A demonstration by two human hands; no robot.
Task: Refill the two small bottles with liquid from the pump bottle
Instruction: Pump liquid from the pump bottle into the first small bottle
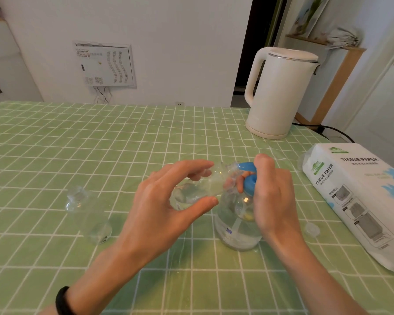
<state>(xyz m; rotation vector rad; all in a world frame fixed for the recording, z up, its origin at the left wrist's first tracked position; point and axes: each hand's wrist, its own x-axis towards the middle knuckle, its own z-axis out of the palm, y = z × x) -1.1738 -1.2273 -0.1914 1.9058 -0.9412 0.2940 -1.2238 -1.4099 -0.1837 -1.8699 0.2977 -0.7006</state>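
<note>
My left hand [166, 201] holds a small clear bottle [203, 187] tilted on its side, its open mouth up against the blue nozzle of the pump bottle [237, 226]. The pump bottle is clear with a blue pump head [248, 176] and stands on the table in front of me. My right hand [273, 196] wraps round the pump head, the thumb on top of it. A second small clear bottle [87, 212] stands upright and uncapped to the left, apart from both hands. A small clear cap [312, 229] lies on the table right of the pump bottle.
The table wears a green checked cloth [77, 144]. A white electric kettle [280, 92] stands at the back right with its black cord [332, 129] trailing off the edge. A pack of tissue paper [359, 201] lies along the right side.
</note>
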